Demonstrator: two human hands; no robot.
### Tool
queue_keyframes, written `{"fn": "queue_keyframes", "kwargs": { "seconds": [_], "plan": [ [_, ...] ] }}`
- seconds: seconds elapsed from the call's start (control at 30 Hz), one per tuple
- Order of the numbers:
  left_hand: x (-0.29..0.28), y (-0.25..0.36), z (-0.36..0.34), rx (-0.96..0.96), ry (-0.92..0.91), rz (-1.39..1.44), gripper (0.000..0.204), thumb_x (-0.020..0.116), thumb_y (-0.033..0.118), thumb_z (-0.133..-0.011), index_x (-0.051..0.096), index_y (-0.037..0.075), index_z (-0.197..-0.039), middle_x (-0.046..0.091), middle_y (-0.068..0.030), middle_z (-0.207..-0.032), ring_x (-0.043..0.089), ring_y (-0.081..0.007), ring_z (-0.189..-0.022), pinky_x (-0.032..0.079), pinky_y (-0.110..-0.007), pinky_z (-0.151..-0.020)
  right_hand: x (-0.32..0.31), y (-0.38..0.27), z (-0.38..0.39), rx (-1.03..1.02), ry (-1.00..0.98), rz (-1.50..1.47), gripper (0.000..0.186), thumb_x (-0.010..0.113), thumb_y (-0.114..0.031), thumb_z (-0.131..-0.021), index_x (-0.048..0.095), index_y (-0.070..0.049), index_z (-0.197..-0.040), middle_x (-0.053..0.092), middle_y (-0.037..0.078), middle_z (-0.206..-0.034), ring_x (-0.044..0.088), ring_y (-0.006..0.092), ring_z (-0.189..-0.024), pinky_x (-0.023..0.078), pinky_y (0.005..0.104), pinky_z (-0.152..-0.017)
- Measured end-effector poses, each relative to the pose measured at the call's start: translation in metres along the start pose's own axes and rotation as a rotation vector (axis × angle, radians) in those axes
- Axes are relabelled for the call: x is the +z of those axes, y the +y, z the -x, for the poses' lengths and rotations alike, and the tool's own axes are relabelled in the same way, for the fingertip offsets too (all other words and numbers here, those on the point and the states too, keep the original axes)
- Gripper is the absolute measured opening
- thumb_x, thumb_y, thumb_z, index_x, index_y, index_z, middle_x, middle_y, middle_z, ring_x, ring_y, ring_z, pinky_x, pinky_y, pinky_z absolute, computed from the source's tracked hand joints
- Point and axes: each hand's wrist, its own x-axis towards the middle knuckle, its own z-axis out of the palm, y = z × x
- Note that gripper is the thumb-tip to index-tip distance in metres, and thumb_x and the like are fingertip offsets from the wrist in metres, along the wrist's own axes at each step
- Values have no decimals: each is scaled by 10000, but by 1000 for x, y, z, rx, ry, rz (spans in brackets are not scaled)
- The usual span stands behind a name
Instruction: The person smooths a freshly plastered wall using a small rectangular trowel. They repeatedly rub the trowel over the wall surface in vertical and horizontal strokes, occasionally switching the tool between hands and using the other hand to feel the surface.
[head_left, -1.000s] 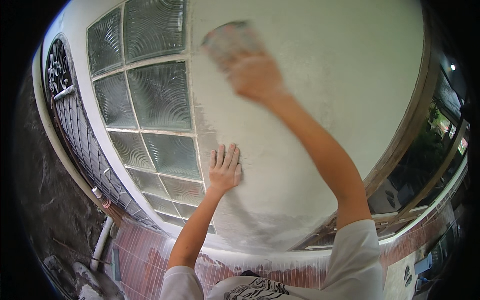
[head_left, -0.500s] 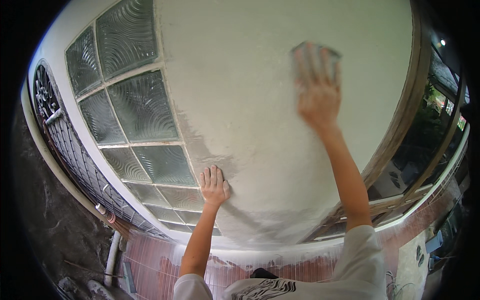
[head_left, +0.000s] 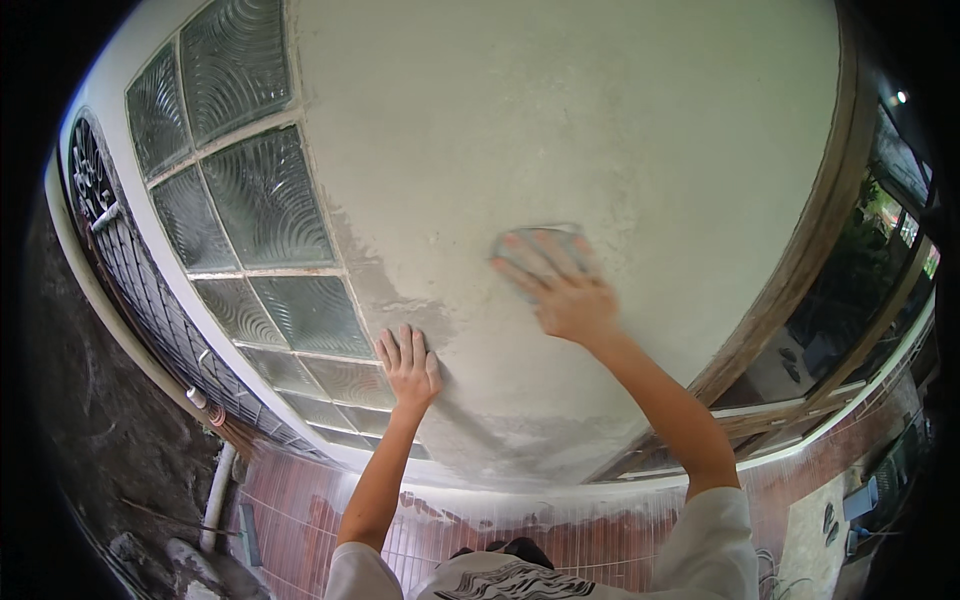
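A pale, plastered wall [head_left: 470, 130] fills the middle of the view, with grey, rougher patches beside the glass blocks and low down. My right hand [head_left: 575, 295] presses a grey sheet of sandpaper [head_left: 565, 230] flat against the wall's middle, fingers spread over it; hand and sheet are blurred by motion. Lower and to the left, my left hand [head_left: 408, 368] rests palm-on against the wall, fingers stretched out, holding nothing. It lies beside the edge of the glass-block panel [head_left: 268, 195].
At the right, a wooden frame [head_left: 800, 240] borders dark glass. Reddish floor tiles [head_left: 420, 540] dusted with white lie below. A broom [head_left: 225, 422], a pipe [head_left: 218, 495] and a metal gate [head_left: 150, 280] are at the left. A blue container [head_left: 861, 498] stands lower right.
My right hand has swept the sandpaper down and to the left across the wall. My left hand stays on the wall by the glass blocks; the view has shifted slightly.
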Motion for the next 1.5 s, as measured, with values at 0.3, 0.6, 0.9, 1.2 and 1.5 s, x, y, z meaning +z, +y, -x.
{"fn": "queue_keyframes", "kwargs": {
  "seconds": [0.3, 0.6, 0.9, 1.2, 1.5],
  "plan": [
    [-35, 2, -203, 172, 21, -78, 534, 405, 173, -959, 455, 1, -1462, 358, -177, -1573, 245, -463, -1465, 174, -557, -1190, -24, 73, -73, 542, 235, 13, 534, 467, -280, -976, 444, -262, -1508, 346, 48, -1601, 274, 295, -1491, 139, 515, -1219],
    [-57, -1, -341, 198, 252, -33, 540, 429, 264, -982, 414, 187, -1516, 363, -87, -1582, 299, -373, -1465, 202, -512, -1200, -19, -24, -9, 374, 66, -111, 751, 589, -189, -765, 456, -270, -1500, 366, -3, -1590, 343, 225, -1451, 199, 522, -1206],
    [-45, -2, -339, 174, 365, -29, 506, 395, 292, -1010, 436, 238, -1512, 364, -38, -1590, 303, -371, -1465, 216, -523, -1194, -14, -26, -26, 514, 2, -197, 628, 546, -239, -889, 447, -86, -1491, 377, 60, -1583, 297, 290, -1481, 155, 570, -1200],
    [-43, -1, -334, 131, 332, -57, 512, 304, 322, -1040, 396, 225, -1534, 340, -47, -1602, 258, -372, -1482, 159, -515, -1208, -18, -50, -15, 560, -63, -193, 636, 527, -230, -897, 422, -41, -1495, 353, 115, -1589, 269, 321, -1491, 152, 574, -1200],
    [-41, 1, -319, 101, 315, -84, 523, 318, 313, -1031, 395, 198, -1535, 339, -71, -1602, 239, -377, -1490, 148, -520, -1208, -18, -62, -8, 608, -52, -253, 619, 496, -276, -948, 393, -32, -1508, 335, 147, -1593, 262, 344, -1490, 133, 579, -1199]
  ]
}}
